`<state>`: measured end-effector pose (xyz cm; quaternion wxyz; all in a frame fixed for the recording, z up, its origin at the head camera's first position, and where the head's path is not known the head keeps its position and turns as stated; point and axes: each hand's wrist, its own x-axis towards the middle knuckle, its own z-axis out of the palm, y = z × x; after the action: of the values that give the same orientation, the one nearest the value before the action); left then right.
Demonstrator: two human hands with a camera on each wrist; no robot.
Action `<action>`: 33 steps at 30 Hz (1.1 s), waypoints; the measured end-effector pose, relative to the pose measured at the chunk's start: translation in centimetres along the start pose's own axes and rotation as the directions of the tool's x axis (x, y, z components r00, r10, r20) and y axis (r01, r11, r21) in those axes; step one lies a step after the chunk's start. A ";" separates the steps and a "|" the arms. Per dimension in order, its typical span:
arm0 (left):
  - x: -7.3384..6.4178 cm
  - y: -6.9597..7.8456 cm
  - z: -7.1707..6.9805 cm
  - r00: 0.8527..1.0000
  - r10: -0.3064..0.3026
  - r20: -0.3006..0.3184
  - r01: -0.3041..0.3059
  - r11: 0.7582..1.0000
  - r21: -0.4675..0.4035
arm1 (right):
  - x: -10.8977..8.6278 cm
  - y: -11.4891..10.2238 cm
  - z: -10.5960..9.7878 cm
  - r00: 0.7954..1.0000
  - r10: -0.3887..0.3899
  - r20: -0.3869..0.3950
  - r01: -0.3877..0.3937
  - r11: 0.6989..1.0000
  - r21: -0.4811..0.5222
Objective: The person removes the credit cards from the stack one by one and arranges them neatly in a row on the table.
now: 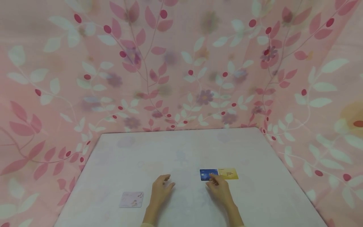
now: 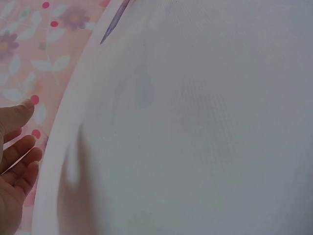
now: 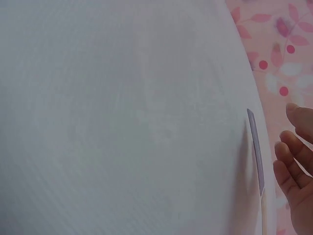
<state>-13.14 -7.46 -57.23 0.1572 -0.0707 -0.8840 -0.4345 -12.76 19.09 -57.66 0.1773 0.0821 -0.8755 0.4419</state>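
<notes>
My right hand (image 1: 221, 188) hovers at the near edge of a blue card (image 1: 204, 177) with a pale chip mark, its fingers overlapping the card's right part in the head view. Against that card's right side lies a yellow card (image 1: 232, 174). The right wrist view catches the blue card as a thin slanted strip (image 3: 256, 152), beside loosely bent fingers (image 3: 286, 176) that hold nothing. Left of centre, my left hand (image 1: 161, 186) is over the table, thumb apart from relaxed, empty fingers (image 2: 22, 152). A pale lilac card (image 1: 131, 200) with small figures lies to its left.
The table (image 1: 175, 148) has a whitish cloth with faint prints. Pink curtains (image 1: 181, 63) with leaves and flowers rise behind its far edge and along both sides.
</notes>
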 end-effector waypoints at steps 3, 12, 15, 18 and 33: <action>-0.4 -0.3 -0.5 0.999 -0.022 -0.025 0.023 1.000 0.019 | -0.2 -0.4 0.7 1.000 -0.002 0.022 0.002 1.000 0.005; -1.4 -1.8 -1.7 0.979 0.090 -0.181 -0.085 0.996 0.034 | -0.9 -2.1 3.4 0.991 -0.096 0.088 0.093 0.995 0.036; -1.9 -2.5 -2.1 0.970 0.106 -0.218 -0.096 0.994 0.053 | -1.2 -2.6 4.2 0.984 -0.138 0.114 0.132 0.989 0.058; -2.3 -3.1 -2.7 0.961 0.113 -0.252 -0.099 0.993 0.067 | -1.4 -3.1 5.1 0.977 -0.151 0.153 0.138 0.986 0.094; -3.8 -5.6 -7.3 0.922 0.096 -0.375 -0.048 0.990 0.133 | -1.7 -6.0 10.1 0.928 -0.257 0.271 0.174 0.939 0.296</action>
<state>-9.48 -16.60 -58.46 0.3457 -0.0078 -0.8583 -0.3792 -11.73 7.41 -59.34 0.0748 0.2691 -0.8102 0.5153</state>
